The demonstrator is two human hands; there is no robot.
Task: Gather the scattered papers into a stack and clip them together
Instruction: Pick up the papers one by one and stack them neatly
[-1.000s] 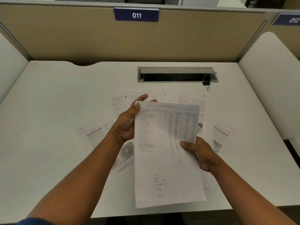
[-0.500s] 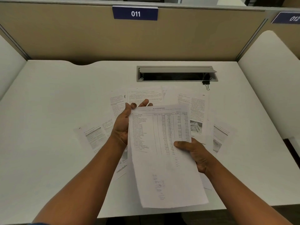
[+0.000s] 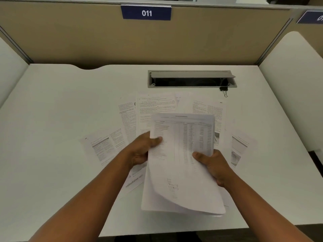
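Observation:
Both my hands hold a small stack of papers (image 3: pixel 181 165) above the white desk (image 3: pixel 52 119); its top sheet is a printed table with handwriting near the bottom. My left hand (image 3: pixel 141 151) grips the stack's left edge, thumb on top. My right hand (image 3: pixel 211 165) grips its right edge, thumb on the sheet. The stack's lower corners sag and fan apart. Several printed sheets lie scattered on the desk beneath: one at the left (image 3: pixel 104 147), one behind (image 3: pixel 155 105), one at the right (image 3: pixel 243 147). A black binder clip (image 3: pixel 224 90) lies by the cable tray's right end.
A grey cable tray (image 3: pixel 192 79) with its lid raised is sunk into the desk at the back. A tan partition (image 3: pixel 87 37) with a blue "011" sign closes the rear. White side panels (image 3: pixel 293 81) flank the desk.
My left hand slid down from the stack's top-left corner to mid-left edge, and its thumb now lies on the top sheet. The stack shifted slightly, and its lower sheets fanned apart.

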